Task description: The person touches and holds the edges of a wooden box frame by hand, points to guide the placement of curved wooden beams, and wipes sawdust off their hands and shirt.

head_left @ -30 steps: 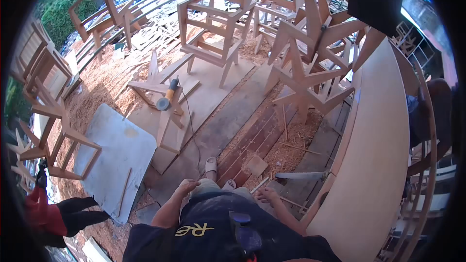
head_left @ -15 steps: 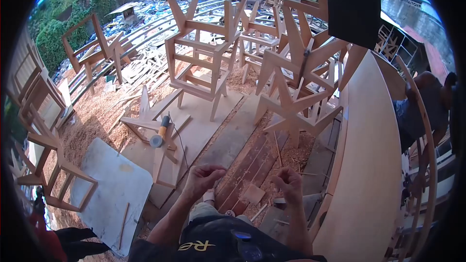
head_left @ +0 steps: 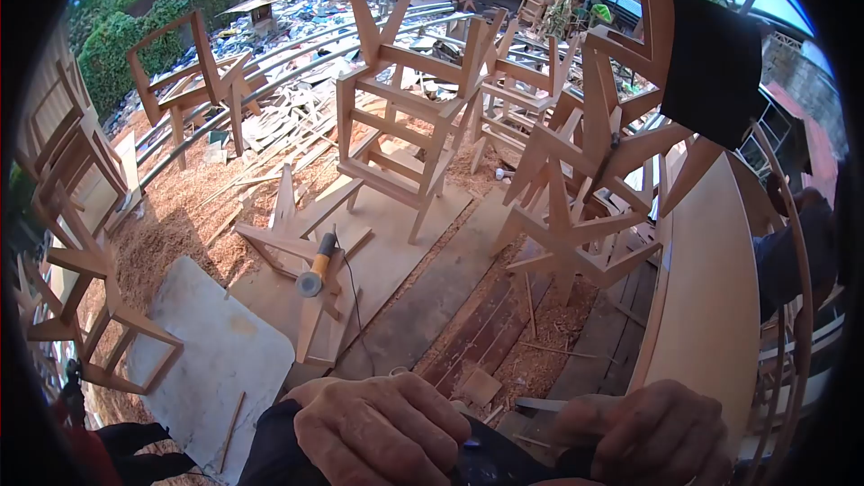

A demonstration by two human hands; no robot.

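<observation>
Close to the camera, in front of my dark shirt, my left hand (head_left: 382, 423) is closed with its fingers curled and the knuckles up. To its right, my right hand (head_left: 666, 432) is also closed, with the fingers bent inward. Whatever either hand grips, if anything, is hidden from view. Beyond my left hand, a yellow angle grinder (head_left: 321, 261) with a cord rests on an unfinished wooden chair frame (head_left: 270, 238). The work floor (head_left: 432, 292) in front of me is boards strewn with sawdust.
Stacked chair frames (head_left: 387, 130) stand ahead, with more frames (head_left: 576, 207) at the right. A long curved wooden panel (head_left: 706, 288) runs along my right; a person (head_left: 796, 252) is beyond it. A white board (head_left: 211, 360) lies at the left, near frames (head_left: 112, 315).
Both hands have come up toward the camera and now look much larger, still with curled fingers. My view has tilted and shifted slightly, so the chair frames sit further right and lower.
</observation>
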